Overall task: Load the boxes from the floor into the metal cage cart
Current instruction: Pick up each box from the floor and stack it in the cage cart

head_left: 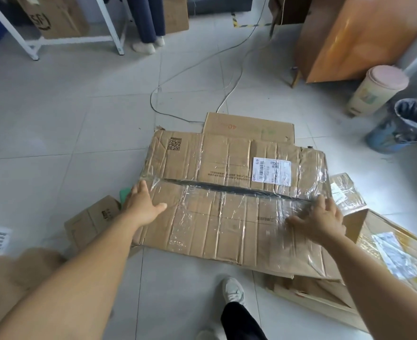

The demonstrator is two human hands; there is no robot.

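— Two hands on one box, head view. Where does the big box (227, 204) lie?

— Flat on the tiled floor (79, 143), about mid-frame, wrapped in clear tape, with a dark slit running along between its top flaps. A white label (271, 171) sits on the far flap toward the right, a printed code on the far left corner.

— And the hands?

— Left hand (142, 207) lies on the left end of the near flap, fingers straight, thumb spread, grasping nothing. Right hand (321, 220) rests on the right end of the same flap, fingers spread flat on the tape, likewise not gripping.

— Other cardboard?

— A flat sheet (249, 125) pokes out from under the far edge. A small box (92, 222) sits just beside the left wrist. On the right, a taped parcel (345, 192) and more flattened cartons (394, 253), partly under the big box.

— Anything else?

— A cable (229, 89) snakes over the tiles beyond. A lidded bin (377, 89) and a dark bucket (406, 126) stand at far right beside a wooden cabinet (355, 35). A white rack (75, 40) stands at top left, someone's legs (148, 20) next to it. The wearer's shoe (232, 289) is at the bottom.
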